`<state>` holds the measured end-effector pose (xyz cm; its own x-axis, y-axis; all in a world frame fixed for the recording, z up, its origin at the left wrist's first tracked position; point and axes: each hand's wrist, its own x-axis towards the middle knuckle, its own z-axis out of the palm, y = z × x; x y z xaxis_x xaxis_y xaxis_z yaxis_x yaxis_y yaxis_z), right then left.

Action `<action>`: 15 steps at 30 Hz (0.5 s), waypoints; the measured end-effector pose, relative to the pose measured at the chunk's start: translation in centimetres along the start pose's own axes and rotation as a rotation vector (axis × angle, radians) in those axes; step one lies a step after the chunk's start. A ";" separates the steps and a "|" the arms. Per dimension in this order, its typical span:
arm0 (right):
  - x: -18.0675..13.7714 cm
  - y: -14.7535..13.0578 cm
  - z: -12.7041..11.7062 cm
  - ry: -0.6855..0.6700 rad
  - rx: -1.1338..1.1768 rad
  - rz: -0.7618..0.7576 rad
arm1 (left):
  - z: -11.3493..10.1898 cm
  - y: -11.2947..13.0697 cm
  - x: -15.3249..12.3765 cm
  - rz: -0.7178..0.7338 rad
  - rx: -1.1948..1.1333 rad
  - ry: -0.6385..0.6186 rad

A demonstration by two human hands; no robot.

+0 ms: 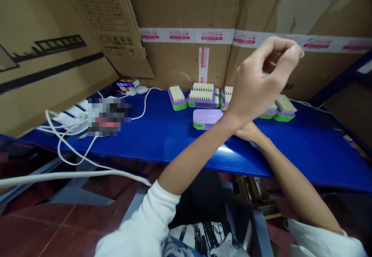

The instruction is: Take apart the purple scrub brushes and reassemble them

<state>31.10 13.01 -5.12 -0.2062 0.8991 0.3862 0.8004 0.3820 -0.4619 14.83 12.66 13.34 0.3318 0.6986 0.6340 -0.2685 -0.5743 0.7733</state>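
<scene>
- Purple-backed, green-rimmed oblong plastic brush (207, 117): bristles down on shiny blue tabletop (162, 135), long axis approx L–R.
- R hand (246, 130): nearer, by brush's right end; grip mostly hidden, can't tell.
- L hand (263, 77): up-right of brush, fingers curled, thumb to fingertips; contents unclear.

purple-backed brush (205, 117) with green end is observed bristles-down, positioned just nearside of a bristles-up brush (202, 97); right end is hidden.

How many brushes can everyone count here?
8 visible: one bristles-down brush in front; behind, one brush at left, a pair at centre, a pair beside the left hand, a pair at right. That hand may hide more.
</scene>
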 end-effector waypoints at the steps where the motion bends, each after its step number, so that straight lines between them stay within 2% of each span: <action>1: 0.0 -0.2 -0.1 -0.003 0.003 0.018 | 0.1 -0.8 1.7 0.050 0.062 -0.036; 3: 0.1 -0.7 -0.3 -0.027 0.006 0.047 | -0.7 -3.6 4.0 0.191 0.303 -0.078; 5: 0.1 -1.3 -0.4 -0.075 0.014 0.040 | -3.2 -7.5 4.6 0.397 0.566 -0.143; 7: 0.1 -1.8 -0.4 -0.114 0.025 0.021 | -7.1 -11.4 3.5 0.565 0.704 -0.248; 9: 0.0 -2.1 -0.2 -0.123 0.024 0.003 | -11.7 -14.4 1.2 0.659 0.731 -0.287; 12: -0.1 -2.3 0.3 -0.096 0.015 -0.019 | -17.9 -17.0 -2.8 0.658 0.681 -0.360; 15: 0.4 -2.0 0.9 -0.078 0.028 -0.063 | -21.6 -18.7 -5.5 0.595 0.651 -0.501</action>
<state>28.91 12.81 -4.71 -0.2994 0.8867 0.3524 0.7685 0.4430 -0.4617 -1.50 28.73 -4.57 0.6861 0.0496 0.7258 -0.0188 -0.9961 0.0859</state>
